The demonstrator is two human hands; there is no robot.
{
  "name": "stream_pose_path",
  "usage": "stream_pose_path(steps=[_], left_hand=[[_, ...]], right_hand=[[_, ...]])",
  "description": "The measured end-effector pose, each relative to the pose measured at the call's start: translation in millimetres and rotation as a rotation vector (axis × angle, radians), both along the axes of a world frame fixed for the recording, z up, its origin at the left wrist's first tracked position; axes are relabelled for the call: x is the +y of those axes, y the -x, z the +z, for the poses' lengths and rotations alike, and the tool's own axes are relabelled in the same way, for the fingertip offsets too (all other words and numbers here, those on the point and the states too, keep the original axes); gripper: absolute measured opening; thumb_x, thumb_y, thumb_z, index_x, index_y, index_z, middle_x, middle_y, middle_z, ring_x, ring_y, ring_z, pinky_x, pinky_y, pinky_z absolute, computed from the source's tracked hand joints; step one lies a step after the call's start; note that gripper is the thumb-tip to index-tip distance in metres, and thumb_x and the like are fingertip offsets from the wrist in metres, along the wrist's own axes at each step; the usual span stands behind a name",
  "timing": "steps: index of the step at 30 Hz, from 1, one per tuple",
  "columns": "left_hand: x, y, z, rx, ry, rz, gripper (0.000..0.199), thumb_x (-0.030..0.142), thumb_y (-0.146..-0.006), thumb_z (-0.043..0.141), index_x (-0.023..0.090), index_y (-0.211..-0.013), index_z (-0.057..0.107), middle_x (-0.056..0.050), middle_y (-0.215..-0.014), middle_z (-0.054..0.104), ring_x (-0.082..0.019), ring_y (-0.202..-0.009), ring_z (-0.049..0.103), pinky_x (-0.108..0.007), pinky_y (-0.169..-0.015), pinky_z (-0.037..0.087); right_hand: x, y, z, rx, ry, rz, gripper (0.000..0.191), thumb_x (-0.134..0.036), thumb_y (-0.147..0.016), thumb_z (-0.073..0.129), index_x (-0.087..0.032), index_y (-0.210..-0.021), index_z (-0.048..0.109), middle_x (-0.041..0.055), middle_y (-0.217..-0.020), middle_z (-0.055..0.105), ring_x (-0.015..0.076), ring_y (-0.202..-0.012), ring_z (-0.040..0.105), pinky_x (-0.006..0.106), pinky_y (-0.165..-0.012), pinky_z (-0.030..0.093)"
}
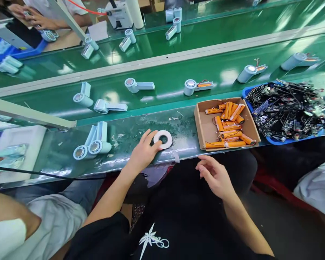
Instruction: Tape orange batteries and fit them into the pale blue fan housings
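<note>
My left hand (144,151) rests on the near ledge of the green conveyor, fingers touching the left side of a white roll of tape (163,139) that lies flat there. My right hand (214,176) hovers over my lap below the ledge, fingers loosely curled and apart, holding nothing I can make out. A short strip of tape (176,157) hangs off the ledge edge between the two hands. Just right of the roll stands a cardboard box (203,124) with several orange battery cells (230,124) in it.
A blue tray (284,112) heaped with dark circuit boards sits right of the box. White fan housings (93,144) lie on the ledge and along the green belt (168,77). Other people sit at left, right and across the line at top left.
</note>
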State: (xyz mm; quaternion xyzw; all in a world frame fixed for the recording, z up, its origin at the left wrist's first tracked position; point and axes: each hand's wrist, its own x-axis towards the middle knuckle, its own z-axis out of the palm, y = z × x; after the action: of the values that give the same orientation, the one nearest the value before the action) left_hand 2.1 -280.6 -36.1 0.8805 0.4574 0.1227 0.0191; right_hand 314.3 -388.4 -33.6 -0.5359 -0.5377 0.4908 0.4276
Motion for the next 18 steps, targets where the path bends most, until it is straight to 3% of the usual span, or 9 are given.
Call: stream_pose_path(steps=[3,4,7,9,12,15,16,18], left_hand=[[-12.2,-18.7,10.3,-0.134,-0.212,-0.180,0.019,0.029,-0.101,0.064,0.021,-0.118,0.067,-0.014,-0.138,0.065,-0.031,-0.151,0.042,-0.054,-0.122,0.047],[-16.6,-22.6,14.0,-0.176,-0.256,-0.232,0.022,0.030,-0.099,0.067,0.022,-0.119,0.064,-0.012,-0.135,0.067,-0.029,-0.148,0.044,-0.054,-0.123,0.045],[-25.1,-24.7,17.6,-0.239,-0.273,-0.313,0.027,0.035,-0.099,0.069,0.024,-0.121,0.059,-0.010,-0.130,0.071,-0.027,-0.143,0.047,-0.057,-0.126,0.042],[-25.4,-20.4,13.2,-0.196,-0.234,-0.315,0.028,0.036,-0.098,0.069,0.022,-0.121,0.059,-0.011,-0.128,0.071,-0.031,-0.146,0.044,-0.057,-0.122,0.046],[-22.8,-9.4,3.7,-0.089,-0.220,-0.257,0.031,0.032,-0.094,0.072,0.019,-0.121,0.062,-0.013,-0.123,0.071,-0.038,-0.150,0.037,-0.054,-0.116,0.051],[-21.5,4.3,0.0,-0.089,-0.261,-0.168,0.034,0.019,-0.090,0.071,0.019,-0.123,0.064,-0.014,-0.120,0.069,-0.041,-0.154,0.030,-0.057,-0.116,0.050],[-21.6,8.4,0.6,-0.116,-0.272,-0.136,0.036,0.016,-0.089,0.070,0.020,-0.124,0.063,-0.014,-0.121,0.069,-0.041,-0.155,0.028,-0.058,-0.117,0.050],[-22.2,14.2,3.3,-0.174,-0.275,-0.085,0.041,0.012,-0.087,0.069,0.020,-0.127,0.062,-0.016,-0.123,0.066,-0.041,-0.156,0.027,-0.060,-0.117,0.051]], right_hand=[[14.3,25.0,3.2,0.188,0.214,0.163,0.058,-0.047,-0.099,0.068,-0.023,-0.149,0.051,0.0028,-0.090,0.075,0.0145,-0.060,0.064,0.026,-0.057,0.055],[18.6,29.5,4.9,0.213,0.269,0.243,0.059,-0.050,-0.098,0.069,-0.022,-0.147,0.053,0.0020,-0.086,0.075,0.0135,-0.056,0.062,0.025,-0.054,0.052],[23.7,33.7,8.2,0.214,0.333,0.425,0.041,-0.057,-0.100,0.064,-0.018,-0.107,0.073,-0.0007,-0.064,0.069,0.0106,-0.044,0.051,0.022,-0.045,0.039],[19.6,33.4,8.7,0.177,0.267,0.451,0.048,-0.058,-0.102,0.060,-0.018,-0.079,0.072,-0.0011,-0.055,0.062,0.0105,-0.045,0.049,0.023,-0.048,0.037],[10.5,31.6,10.8,0.079,0.126,0.592,0.052,-0.055,-0.105,0.058,-0.019,-0.067,0.068,-0.0009,-0.055,0.059,0.0121,-0.050,0.052,0.025,-0.054,0.038],[13.4,19.2,21.6,-0.148,-0.023,0.830,0.039,-0.049,-0.104,0.062,-0.022,-0.080,0.076,0.0001,-0.067,0.069,0.0148,-0.058,0.062,0.026,-0.060,0.042],[19.4,10.7,27.9,-0.235,-0.073,0.824,0.031,-0.048,-0.104,0.064,-0.024,-0.090,0.079,0.0011,-0.075,0.074,0.0162,-0.065,0.067,0.026,-0.064,0.045],[39.0,-12.3,42.8,-0.429,-0.175,0.629,0.025,-0.043,-0.104,0.064,-0.025,-0.111,0.079,0.0048,-0.094,0.079,0.0205,-0.084,0.074,0.029,-0.078,0.053]])
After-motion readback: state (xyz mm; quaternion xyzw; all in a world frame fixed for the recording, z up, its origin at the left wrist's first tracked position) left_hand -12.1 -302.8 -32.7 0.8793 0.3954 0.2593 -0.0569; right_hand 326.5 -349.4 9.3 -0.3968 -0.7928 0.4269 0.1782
